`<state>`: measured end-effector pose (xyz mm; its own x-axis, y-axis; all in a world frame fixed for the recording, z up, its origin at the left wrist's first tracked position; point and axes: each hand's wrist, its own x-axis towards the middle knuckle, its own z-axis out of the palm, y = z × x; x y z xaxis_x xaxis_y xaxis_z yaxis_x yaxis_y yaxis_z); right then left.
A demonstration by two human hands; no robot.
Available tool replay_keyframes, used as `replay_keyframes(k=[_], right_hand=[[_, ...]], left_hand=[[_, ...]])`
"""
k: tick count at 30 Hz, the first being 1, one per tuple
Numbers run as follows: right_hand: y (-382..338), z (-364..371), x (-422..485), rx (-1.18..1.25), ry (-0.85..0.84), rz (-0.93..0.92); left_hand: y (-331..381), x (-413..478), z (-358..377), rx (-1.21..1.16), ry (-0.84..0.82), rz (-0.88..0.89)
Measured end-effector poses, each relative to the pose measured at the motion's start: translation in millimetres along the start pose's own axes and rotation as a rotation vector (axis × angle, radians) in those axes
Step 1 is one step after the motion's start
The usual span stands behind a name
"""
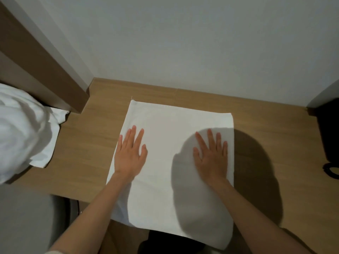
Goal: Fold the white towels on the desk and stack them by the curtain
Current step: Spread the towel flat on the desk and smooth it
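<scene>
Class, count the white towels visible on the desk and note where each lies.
2. One flat towel lies centred on the desk under the left hand and right hand, its near end overhanging the edge. One crumpled heap sits at the left; it may hide more towels.

Wood desk (88, 143), flat towel (165, 143), perhaps towel heap (23, 125)

The light is dim and soft, warm on the wooden desk (88, 143) and grey on the wall (183, 33). A large rounded shadow falls over the lower right of the towel (165, 125) and covers the right hand (211, 158); the left hand (129, 154) is evenly lit. At the left edge the crumpled white cloth (20, 129) is washed out and blurred. Straight lines bow toward the frame's edges.
</scene>
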<state>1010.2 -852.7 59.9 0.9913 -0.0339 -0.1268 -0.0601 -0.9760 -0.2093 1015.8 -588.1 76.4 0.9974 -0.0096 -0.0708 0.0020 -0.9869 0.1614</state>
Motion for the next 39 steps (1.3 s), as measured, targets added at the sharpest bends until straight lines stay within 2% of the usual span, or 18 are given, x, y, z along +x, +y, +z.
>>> replay_keyframes(k=[3, 8, 10, 13, 16, 18, 21, 24, 26, 28, 30, 32, 33, 35, 37, 39], right_hand=[[10.9, -4.9, 0.2, -0.006, 0.003, 0.012], [13.0, -15.2, -0.2, 0.026, -0.060, -0.010], [6.0, -20.9, -2.1, 0.068, -0.091, 0.029], [-15.5, -26.9, -16.4, 0.123, -0.078, -0.014], [-44.9, -24.2, -38.4, 0.188, -0.135, -0.139], [-62.6, -16.1, -50.3, 0.144, -0.206, -0.193], [-75.8, -3.9, -59.9, 0.050, -0.248, -0.205], [-77.2, -3.6, -59.3, 0.020, -0.250, -0.183], [-77.0, -8.5, -56.5, 0.016, -0.270, -0.182], [-77.4, -15.1, -55.1, 0.094, -0.267, -0.175], [-78.1, -24.3, -57.7, 0.337, -0.207, -0.075], [-78.5, -36.1, -65.7, 0.636, -0.108, 0.101], [-78.5, -41.8, -70.5, 0.726, -0.062, 0.157], [-80.1, -50.7, -81.1, 0.781, -0.053, 0.214], [-86.4, -55.5, -92.6, 0.790, -0.103, 0.230], [-99.8, -53.6, -105.7, 0.815, -0.144, 0.219]], left_hand=[[-9.5, 1.5, -1.4, -0.041, -0.026, 0.045], [3.6, -0.4, -3.1, -0.068, -0.044, -0.025], [10.1, -10.1, -9.9, -0.147, 0.030, -0.048], [9.1, -36.5, -20.0, -0.307, 0.144, -0.237], [-0.2, -58.3, -22.4, -0.419, 0.098, -0.384], [-10.3, -64.6, -23.9, -0.482, 0.075, -0.430], [-25.8, -70.4, -26.3, -0.652, -0.003, -0.455], [-34.7, -80.7, -32.3, -0.715, -0.022, -0.496], [-38.8, -88.5, -37.5, -0.781, -0.037, -0.455], [-39.2, -94.5, -42.8, -0.914, -0.118, -0.328], [-30.2, -97.8, -50.5, -0.993, -0.301, -0.169], [-16.0, -99.5, -50.6, -0.988, -0.509, -0.017], [-9.9, -100.4, -48.8, -0.950, -0.540, 0.036], [-5.2, -102.7, -45.9, -0.844, -0.438, 0.088], [-14.4, -106.1, -42.4, -0.639, -0.272, 0.119], [-29.6, -110.9, -38.2, -0.437, -0.202, 0.168]])
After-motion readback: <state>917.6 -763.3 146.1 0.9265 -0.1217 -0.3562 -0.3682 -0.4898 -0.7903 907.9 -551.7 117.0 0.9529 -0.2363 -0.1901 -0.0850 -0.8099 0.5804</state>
